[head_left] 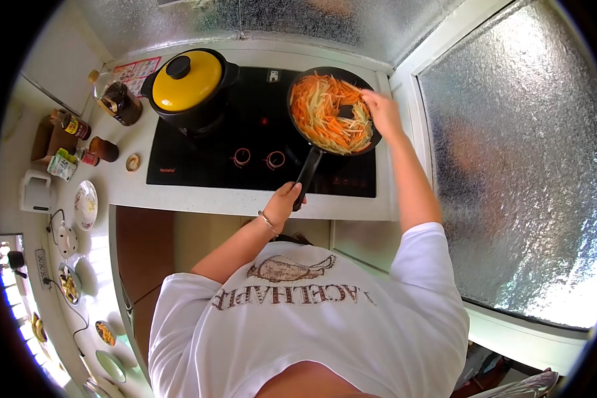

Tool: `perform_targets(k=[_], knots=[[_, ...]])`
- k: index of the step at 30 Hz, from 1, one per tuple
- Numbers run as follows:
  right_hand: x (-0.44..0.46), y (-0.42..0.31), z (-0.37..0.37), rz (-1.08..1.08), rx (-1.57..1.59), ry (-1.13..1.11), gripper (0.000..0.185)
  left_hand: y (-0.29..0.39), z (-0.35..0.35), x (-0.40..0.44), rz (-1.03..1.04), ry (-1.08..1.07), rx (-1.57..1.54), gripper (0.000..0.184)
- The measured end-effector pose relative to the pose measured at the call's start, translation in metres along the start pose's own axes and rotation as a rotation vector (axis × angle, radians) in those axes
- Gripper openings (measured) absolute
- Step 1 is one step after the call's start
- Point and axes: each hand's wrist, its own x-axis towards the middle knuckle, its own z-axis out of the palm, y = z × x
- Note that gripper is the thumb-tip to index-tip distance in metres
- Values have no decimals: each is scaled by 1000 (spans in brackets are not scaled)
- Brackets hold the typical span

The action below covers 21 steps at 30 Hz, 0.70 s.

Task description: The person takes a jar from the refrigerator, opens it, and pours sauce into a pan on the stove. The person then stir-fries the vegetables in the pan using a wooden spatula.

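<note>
My left hand (287, 201), with a bracelet at the wrist, is wrapped round the black handle (307, 174) of a frying pan (377, 140) on the right side of the cooktop. In the pan lies a heap of orange and pale shredded vegetables (317, 113), the orange shreds looking like carrot. My right hand (382, 113) is closed at the pan's right rim, its fingers bent toward the food. What it grips cannot be made out. A dark patch in the food beside it may be a tool's head or bare pan.
A black pot with a yellow lid (188, 81) stands on the left of the black cooktop (209, 162). Bottles (121, 103), jars (104, 149) and a plate (85, 205) line the left counter. A textured glass panel (511, 159) borders the right side.
</note>
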Motion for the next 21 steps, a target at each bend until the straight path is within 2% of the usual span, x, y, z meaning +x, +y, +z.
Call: perform_targets(k=[2, 4, 6, 8, 10, 13, 16, 18, 20, 21], knots=[[-11, 7, 9, -55, -46, -28, 23, -3, 1, 1, -12, 7, -3, 28], [-28, -4, 4, -108, -125, -162, 24, -1, -1, 2, -21, 14, -10, 29], [-42, -15, -15, -141, -86, -183, 22, -1, 0, 1, -6, 8, -1, 29], [-41, -28, -42, 7, 19, -248, 22, 0, 1, 1, -4, 7, -10, 28], [-29, -26, -50, 45, 32, -230, 21, 0, 0, 1, -3, 8, -9, 28], [-8, -2, -35, -32, -24, -2, 21, -2, 0, 1, -22, 25, -6, 27], [-4, 31, -7, -35, -52, 7, 20, -2, -1, 1, -34, 16, -24, 26], [-14, 24, 0, -103, -55, -60, 21, -3, -2, 2, -31, 0, -15, 26], [-33, 2, -4, -157, -136, -225, 22, 0, -1, 1, -39, 10, -30, 26], [-39, -3, -9, -185, -134, -215, 22, 0, 0, 1, -47, 20, -48, 26]])
